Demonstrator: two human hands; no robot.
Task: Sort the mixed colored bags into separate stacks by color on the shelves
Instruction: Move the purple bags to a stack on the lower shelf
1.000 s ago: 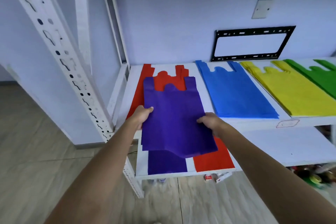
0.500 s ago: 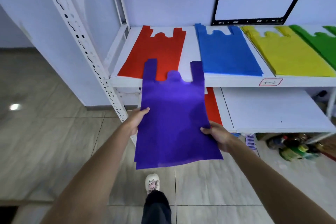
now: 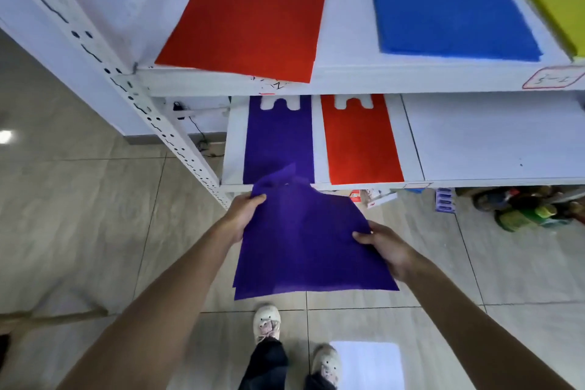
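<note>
From the head camera, I see my left hand (image 3: 245, 212) and right hand (image 3: 384, 247) each pinching a side of the purple bag (image 3: 304, 241), held over the floor, its top overlapping the purple stack (image 3: 278, 139) on the lower shelf (image 3: 490, 139), beside a red bag (image 3: 361, 139).

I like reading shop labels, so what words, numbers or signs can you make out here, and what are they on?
No text reads clearly.
Red-bordered label on the upper shelf edge: handwritten marks, too blurred to read.
Scribbles below the red bag: illegible.
Boxes under the lower shelf: print too small.
</note>
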